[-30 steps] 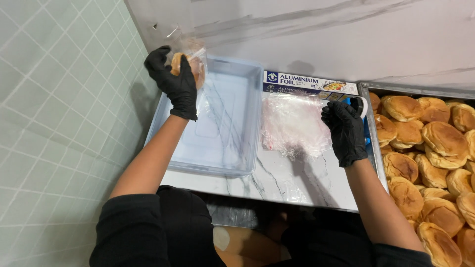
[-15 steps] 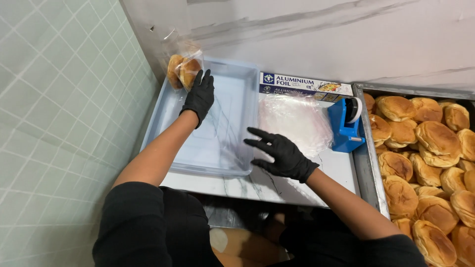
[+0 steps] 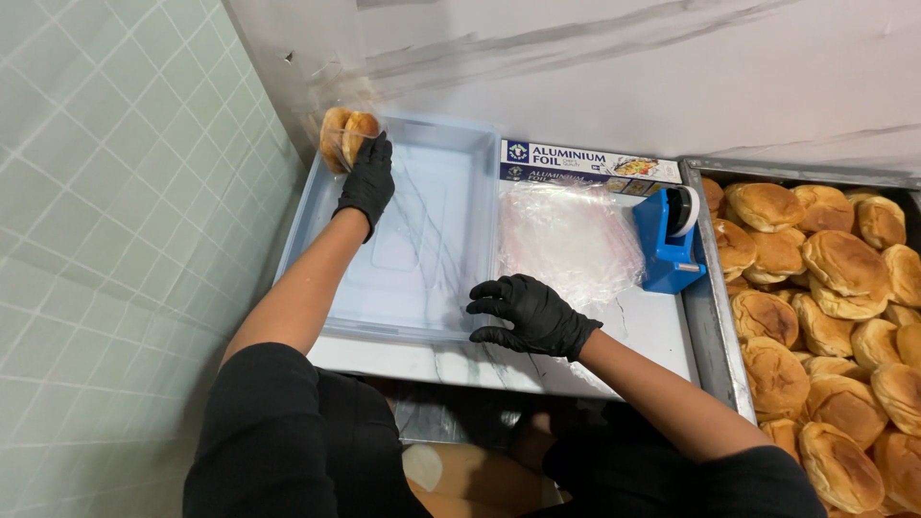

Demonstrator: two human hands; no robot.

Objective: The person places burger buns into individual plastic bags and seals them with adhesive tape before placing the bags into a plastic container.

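One clear plastic bag of two golden buns [image 3: 343,134] sits at the 11 o'clock corner of the single pale blue plastic tray [image 3: 422,278], against the wall. The black-gloved left hand [image 3: 366,180] presses on it, fingers [image 3: 374,152] curled over the bag's near side. At the tray's 5 o'clock corner the black-gloved right hand [image 3: 532,315] rests with fingers [image 3: 491,288] spread wide, gripping nothing, its tips touching the tray's rim. At 3 o'clock of the tray, a heap of clear plastic bags [image 3: 568,238] lies on the white marbled surface [image 3: 652,331]; how many cannot be counted. At 12 o'clock of the heap lies one long blue foil box [image 3: 587,163]; at its 3 o'clock stands one blue tape dispenser [image 3: 668,240]. Farthest right, a metal tray [image 3: 715,317] holds some twenty loose brown buns [image 3: 844,264], partly cut off by the frame edge.
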